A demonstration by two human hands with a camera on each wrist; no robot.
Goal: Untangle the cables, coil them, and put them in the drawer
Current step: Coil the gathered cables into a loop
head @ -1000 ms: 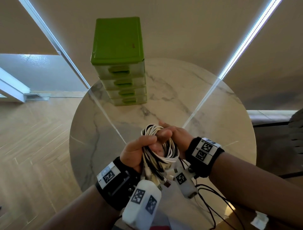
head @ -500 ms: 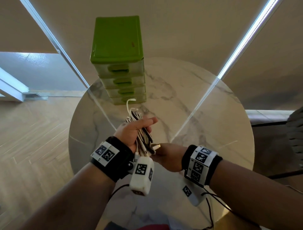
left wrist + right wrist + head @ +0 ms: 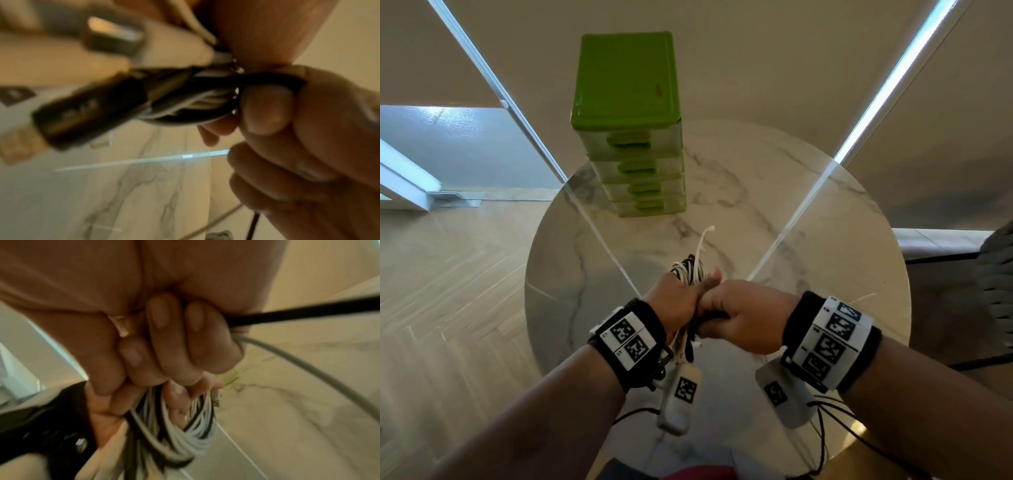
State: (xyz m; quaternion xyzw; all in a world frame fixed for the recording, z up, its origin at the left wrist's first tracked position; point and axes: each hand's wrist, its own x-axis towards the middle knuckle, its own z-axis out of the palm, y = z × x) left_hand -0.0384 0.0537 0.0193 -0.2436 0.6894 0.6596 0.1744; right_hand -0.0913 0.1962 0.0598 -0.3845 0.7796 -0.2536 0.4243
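Cables point(image 3: 690, 270), white and black, are now bunched between both hands above the table point(image 3: 825, 219). The left hand point(image 3: 674, 301) is wrapped round the bundle; the right hand point(image 3: 739, 318), previously lower, is closed on it too. Coiling seems nearly finished; the drawer unit point(image 3: 630, 120) is unopened.

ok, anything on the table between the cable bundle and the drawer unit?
Bare marble only. In the head view, one white cable end sticks up from the cable bundle toward the drawer unit, short of it.
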